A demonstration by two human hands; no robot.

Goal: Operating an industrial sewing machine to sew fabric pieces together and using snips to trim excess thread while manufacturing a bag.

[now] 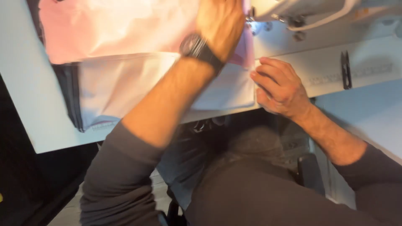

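The fabric (pixel 117 25) is pale pink above, white below, with a dark grey edge strip. The tabletop (pixel 25 83) is pale blue-white. The wristwatch (pixel 197 48) is black; the sleeves (pixel 117 180) dark grey.

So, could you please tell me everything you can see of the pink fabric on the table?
The pink fabric is a pale, smooth, thin-looking cloth lying mostly flat on the white table, over a white piece with a dark edge. The left hand presses on its right end near the sewing machine; the right hand rests beside the white piece's edge.
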